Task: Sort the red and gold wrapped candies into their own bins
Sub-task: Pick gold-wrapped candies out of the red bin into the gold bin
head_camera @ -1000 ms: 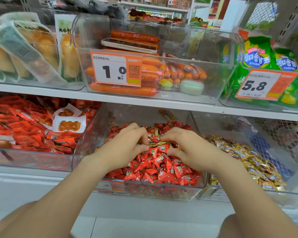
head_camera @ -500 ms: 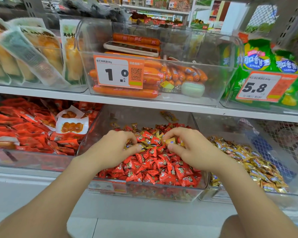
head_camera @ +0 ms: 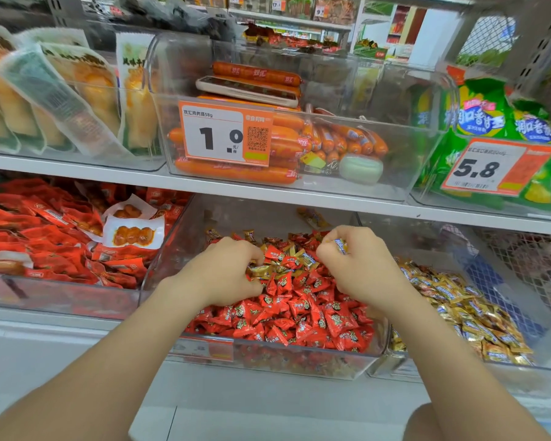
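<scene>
While the right hand (head_camera: 360, 265) pinches a gold candy (head_camera: 341, 246) above the back of the middle bin (head_camera: 172, 249), the main risk is the slick wrapper slipping and dropping among the red candies (head_camera: 299, 313) before it clears the wall to the gold bin (head_camera: 477, 369) on the right. Left hand (head_camera: 223, 272) is curled into the gold strays (head_camera: 303, 259) near the back of the pile; can't tell if it holds any. A blind grab there could drag reds along or bury strays deeper

Shop: shelves of clear bins (head_camera: 395, 192) with packaged snacks, sausages (head_camera: 236, 173), orange price tags (head_camera: 225, 136).
</scene>
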Demonstrator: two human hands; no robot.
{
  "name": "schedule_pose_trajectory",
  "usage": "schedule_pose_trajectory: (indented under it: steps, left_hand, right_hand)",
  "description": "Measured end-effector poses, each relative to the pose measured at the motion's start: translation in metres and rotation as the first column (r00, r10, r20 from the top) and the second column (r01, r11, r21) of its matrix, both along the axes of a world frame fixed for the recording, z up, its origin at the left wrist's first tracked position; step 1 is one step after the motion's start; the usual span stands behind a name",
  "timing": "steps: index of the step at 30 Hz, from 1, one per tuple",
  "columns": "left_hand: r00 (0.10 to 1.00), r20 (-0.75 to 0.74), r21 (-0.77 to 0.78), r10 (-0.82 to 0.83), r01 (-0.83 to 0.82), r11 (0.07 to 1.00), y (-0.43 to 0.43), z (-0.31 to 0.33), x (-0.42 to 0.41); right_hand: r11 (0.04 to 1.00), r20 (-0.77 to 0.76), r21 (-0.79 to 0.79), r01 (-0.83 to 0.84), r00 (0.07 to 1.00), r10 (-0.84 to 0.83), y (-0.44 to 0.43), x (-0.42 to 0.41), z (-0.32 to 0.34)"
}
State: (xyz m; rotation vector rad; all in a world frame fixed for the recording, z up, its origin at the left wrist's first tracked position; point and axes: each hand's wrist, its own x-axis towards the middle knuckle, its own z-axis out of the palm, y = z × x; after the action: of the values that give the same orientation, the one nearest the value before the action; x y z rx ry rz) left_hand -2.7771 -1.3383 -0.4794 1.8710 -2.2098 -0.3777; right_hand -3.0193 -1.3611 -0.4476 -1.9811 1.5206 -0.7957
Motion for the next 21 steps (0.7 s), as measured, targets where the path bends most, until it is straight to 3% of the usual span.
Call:
schedule_pose_trajectory:
  steps: [3,8,14,18,21]
  left_hand:
    - [1.000,-0.015,-0.039,0.009,-0.009,0.999,0.000,0.000,-0.001]
    - [0.996,-0.080,-0.069,0.043,-0.049,0.996,0.003,-0.002,0.009]
    - [0.980,-0.199,-0.104,0.024,-0.046,0.994,0.016,0.003,0.014]
    - [0.945,-0.319,-0.046,0.068,-0.087,0.995,0.025,0.005,0.016]
    - [0.940,-0.328,-0.037,0.092,-0.111,0.993,0.027,0.008,0.014]
  right_hand:
    - [0.994,0.000,-0.030,0.103,0.995,-0.103,-0.004,0.002,0.001]
    - [0.994,-0.039,-0.079,0.081,0.996,-0.085,-0.010,0.002,-0.004]
    - [0.960,-0.287,-0.273,-0.068,0.958,-0.014,-0.023,0.009,-0.019]
    - [0.968,-0.472,-0.206,-0.140,0.881,0.027,-0.025,0.018,-0.015]
    - [0.976,-0.631,-0.072,-0.207,0.767,0.116,-0.030,0.024,-0.015]
